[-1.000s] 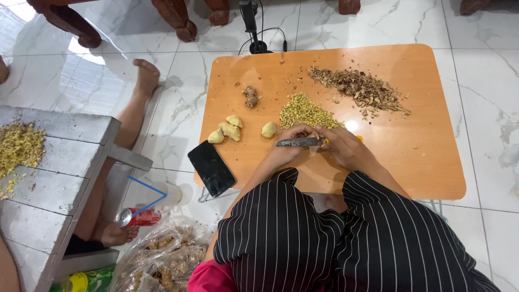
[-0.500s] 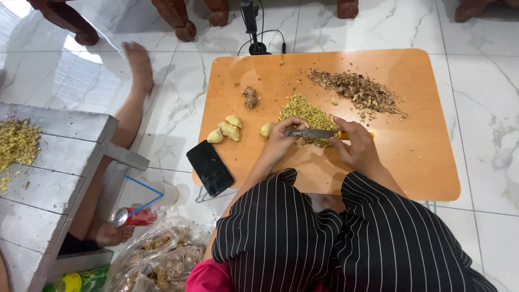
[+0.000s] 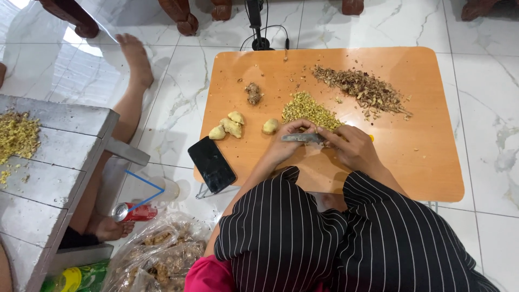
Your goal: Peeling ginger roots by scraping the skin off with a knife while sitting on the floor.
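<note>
Right hand (image 3: 351,146) grips a knife (image 3: 303,138) — left hand (image 3: 289,135) curls closed around something hidden, above the orange counter (image 3: 421,162).

Smooth wood-look table (image 3: 421,162); dull metal knife blade (image 3: 301,138); glossy marble floor (image 3: 486,81) (reflective).

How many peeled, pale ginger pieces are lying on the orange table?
4. Three peeled ginger pieces cluster near the table's left side; one lies alone beside the left hand. Another may be hidden in the hands.
</note>
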